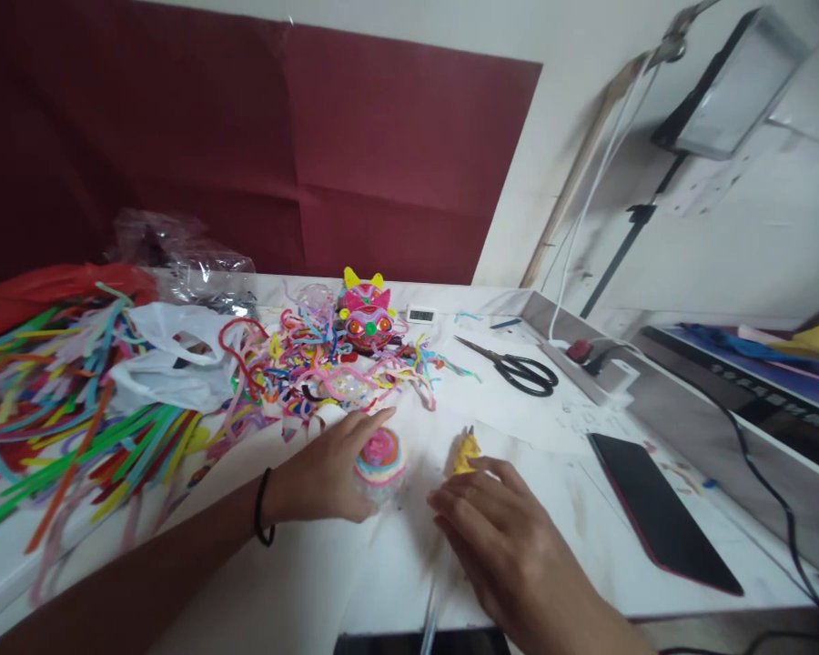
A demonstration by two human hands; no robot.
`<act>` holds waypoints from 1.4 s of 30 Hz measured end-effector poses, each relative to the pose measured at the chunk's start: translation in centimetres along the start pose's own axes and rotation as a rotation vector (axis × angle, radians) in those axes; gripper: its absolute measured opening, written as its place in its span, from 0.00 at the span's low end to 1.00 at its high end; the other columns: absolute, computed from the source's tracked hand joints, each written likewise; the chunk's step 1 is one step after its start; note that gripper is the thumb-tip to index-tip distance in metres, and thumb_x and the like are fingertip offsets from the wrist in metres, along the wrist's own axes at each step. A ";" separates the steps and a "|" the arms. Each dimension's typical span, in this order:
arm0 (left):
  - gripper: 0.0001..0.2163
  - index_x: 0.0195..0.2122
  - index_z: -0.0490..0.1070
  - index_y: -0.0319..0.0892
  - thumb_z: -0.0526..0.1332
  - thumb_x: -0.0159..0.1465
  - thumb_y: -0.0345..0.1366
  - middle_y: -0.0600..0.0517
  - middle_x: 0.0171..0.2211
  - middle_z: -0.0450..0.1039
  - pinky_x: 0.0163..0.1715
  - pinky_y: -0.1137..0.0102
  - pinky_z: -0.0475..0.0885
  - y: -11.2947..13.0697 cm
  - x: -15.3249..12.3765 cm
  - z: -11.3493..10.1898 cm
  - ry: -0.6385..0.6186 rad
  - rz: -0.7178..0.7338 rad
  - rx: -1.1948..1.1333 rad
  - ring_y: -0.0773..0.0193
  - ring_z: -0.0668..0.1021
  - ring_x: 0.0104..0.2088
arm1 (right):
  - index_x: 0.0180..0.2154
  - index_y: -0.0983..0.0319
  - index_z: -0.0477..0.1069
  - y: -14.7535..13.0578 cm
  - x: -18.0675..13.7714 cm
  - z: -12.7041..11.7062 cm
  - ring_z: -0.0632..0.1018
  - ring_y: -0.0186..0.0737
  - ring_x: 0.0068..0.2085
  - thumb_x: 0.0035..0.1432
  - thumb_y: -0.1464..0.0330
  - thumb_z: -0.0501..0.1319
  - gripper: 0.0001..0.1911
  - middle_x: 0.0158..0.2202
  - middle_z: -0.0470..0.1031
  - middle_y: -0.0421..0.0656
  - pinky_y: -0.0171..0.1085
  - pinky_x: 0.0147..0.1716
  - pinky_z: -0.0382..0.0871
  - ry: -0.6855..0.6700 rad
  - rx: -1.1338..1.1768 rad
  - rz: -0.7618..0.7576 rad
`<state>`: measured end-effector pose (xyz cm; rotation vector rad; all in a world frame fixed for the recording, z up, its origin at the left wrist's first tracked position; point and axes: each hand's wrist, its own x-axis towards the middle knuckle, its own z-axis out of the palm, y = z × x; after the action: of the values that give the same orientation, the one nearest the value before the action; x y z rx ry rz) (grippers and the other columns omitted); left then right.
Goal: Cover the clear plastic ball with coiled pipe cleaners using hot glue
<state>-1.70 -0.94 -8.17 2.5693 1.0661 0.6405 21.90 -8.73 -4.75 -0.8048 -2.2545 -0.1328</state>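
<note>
My left hand curls its fingers and thumb around the side of a clear round ball. Coiled pink, orange, blue and cream fuzzy strips cover the ball's top. To its right, my right hand is closed over a yellow glue gun, whose dark nozzle points away from me. Much of the gun is hidden under the fingers. A clear glue stick shows below the hand, towards the table's front edge.
Loose pipe cleaners heap up around colourful lion-head figures. Bundled pipe cleaners and a white plastic bag lie left. Black-handled scissors, a phone, a power strip and a small digital display are also here.
</note>
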 end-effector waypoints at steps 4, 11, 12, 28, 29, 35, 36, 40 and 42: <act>0.52 0.68 0.47 0.41 0.74 0.45 0.37 0.34 0.64 0.57 0.60 0.50 0.64 0.6 -0.3 0.9 0.058 -0.089 0.048 0.38 0.64 0.63 | 0.38 0.63 0.70 -1.2 -1.3 1.9 0.77 0.41 0.34 0.59 0.80 0.53 0.11 0.31 0.78 0.43 0.44 0.43 0.63 0.014 0.044 0.051; 0.55 0.70 0.44 0.39 0.72 0.49 0.55 0.36 0.69 0.47 0.65 0.51 0.53 -1.7 -0.2 -1.5 -0.193 0.059 -0.043 0.40 0.55 0.67 | 0.38 0.62 0.72 -1.3 -3.5 3.1 0.77 0.41 0.38 0.60 0.78 0.53 0.11 0.32 0.79 0.41 0.42 0.49 0.59 0.090 0.022 0.086; 0.54 0.70 0.44 0.39 0.71 0.49 0.56 0.36 0.70 0.46 0.65 0.51 0.53 -2.1 -0.1 -1.9 -0.225 0.075 -0.070 0.40 0.55 0.68 | 0.37 0.62 0.72 -1.3 -3.8 3.2 0.78 0.41 0.38 0.61 0.78 0.53 0.11 0.32 0.79 0.41 0.41 0.48 0.59 0.094 0.018 0.078; 0.51 0.68 0.51 0.44 0.75 0.44 0.35 0.40 0.62 0.60 0.61 0.56 0.62 -2.0 0.7 -1.2 -0.181 0.156 -0.076 0.43 0.63 0.63 | 0.44 0.64 0.71 0.4 -7.1 1.0 0.79 0.43 0.46 0.62 0.77 0.53 0.12 0.43 0.82 0.47 0.41 0.46 0.66 0.042 -0.270 -0.037; 0.52 0.68 0.49 0.44 0.75 0.43 0.33 0.40 0.62 0.59 0.61 0.56 0.62 -1.7 0.6 -1.0 -0.157 0.133 -0.064 0.42 0.63 0.63 | 0.45 0.64 0.71 0.8 -7.2 0.6 0.78 0.44 0.46 0.62 0.77 0.53 0.12 0.43 0.81 0.48 0.42 0.46 0.66 0.049 -0.293 0.010; 0.53 0.69 0.42 0.46 0.73 0.47 0.33 0.39 0.61 0.57 0.60 0.51 0.63 0.5 0.2 0.6 0.029 -0.046 0.017 0.41 0.64 0.62 | 0.53 0.62 0.68 2.7 -8.6 0.7 0.77 0.49 0.50 0.60 0.78 0.50 0.21 0.52 0.76 0.52 0.48 0.42 0.73 -0.098 -0.368 0.252; 0.52 0.69 0.42 0.46 0.72 0.47 0.34 0.39 0.60 0.58 0.60 0.51 0.63 0.9 0.2 0.9 0.059 -0.078 0.032 0.41 0.65 0.61 | 0.54 0.61 0.67 2.9 -8.7 0.8 0.78 0.49 0.51 0.59 0.79 0.50 0.23 0.53 0.76 0.52 0.48 0.42 0.74 -0.130 -0.356 0.283; 0.49 0.68 0.48 0.43 0.73 0.47 0.35 0.38 0.56 0.61 0.57 0.48 0.66 1.7 0.2 1.8 0.129 -0.159 0.082 0.39 0.68 0.57 | 0.57 0.65 0.64 3.5 -9.0 1.2 0.79 0.50 0.50 0.55 0.82 0.48 0.28 0.54 0.75 0.55 0.49 0.42 0.77 -0.189 -0.371 0.325; 0.50 0.67 0.49 0.42 0.74 0.46 0.38 0.38 0.56 0.61 0.56 0.47 0.67 1.7 0.3 1.7 0.130 -0.166 0.092 0.38 0.68 0.57 | 0.58 0.68 0.63 3.7 -9.0 1.3 0.81 0.51 0.47 0.54 0.82 0.48 0.29 0.55 0.73 0.60 0.49 0.39 0.79 -0.201 -0.421 0.307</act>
<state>0.34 -2.06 -8.89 2.5088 1.3643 0.7403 28.12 -9.91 -12.22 -1.4327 -2.2862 -0.4060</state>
